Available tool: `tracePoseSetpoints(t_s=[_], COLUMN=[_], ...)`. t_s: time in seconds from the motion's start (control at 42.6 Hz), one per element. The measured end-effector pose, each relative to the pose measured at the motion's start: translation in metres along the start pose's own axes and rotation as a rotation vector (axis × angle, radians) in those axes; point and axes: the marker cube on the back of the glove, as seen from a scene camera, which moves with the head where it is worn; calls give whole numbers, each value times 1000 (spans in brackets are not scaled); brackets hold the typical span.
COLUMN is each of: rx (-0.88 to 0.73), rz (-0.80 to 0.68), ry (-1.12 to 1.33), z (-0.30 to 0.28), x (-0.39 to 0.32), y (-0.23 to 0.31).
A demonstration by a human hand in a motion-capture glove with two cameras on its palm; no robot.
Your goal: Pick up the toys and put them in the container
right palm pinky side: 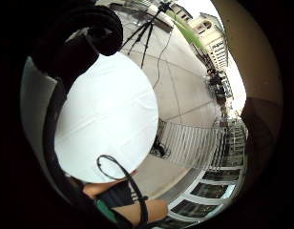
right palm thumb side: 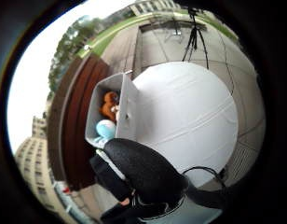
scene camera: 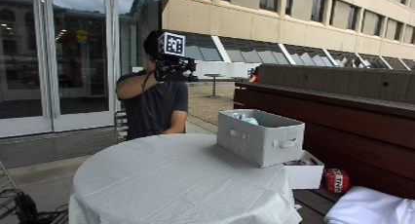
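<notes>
A grey fabric container (scene camera: 259, 136) stands on the round table (scene camera: 168, 180) with a white cloth, near its edge by the wooden bench. A light blue toy (scene camera: 246, 119) shows above the container's rim. The thumb side palm view looks down into the container (right palm thumb side: 127, 112), where an orange toy (right palm thumb side: 108, 105) and the light blue toy (right palm thumb side: 106, 128) lie. No toy lies on the cloth (right palm pinky side: 109, 114). My gloved right hand (scene camera: 174, 68) is raised at head height behind the table, well above it and apart from the container. It holds nothing.
A dark wooden bench (scene camera: 337, 112) runs behind the container. A small white box (scene camera: 305, 173), a red object (scene camera: 336, 180) and a white cloth (scene camera: 369, 207) sit beside the table. A tripod (right palm thumb side: 194, 37) stands on the pavement beyond the table.
</notes>
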Motion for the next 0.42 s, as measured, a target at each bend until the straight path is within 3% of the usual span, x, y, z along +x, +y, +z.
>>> tracePoseSetpoints(t_s=[0.422], rx=[-8], rz=[-6], ry=[12], z=[14], x=[9], y=[11])
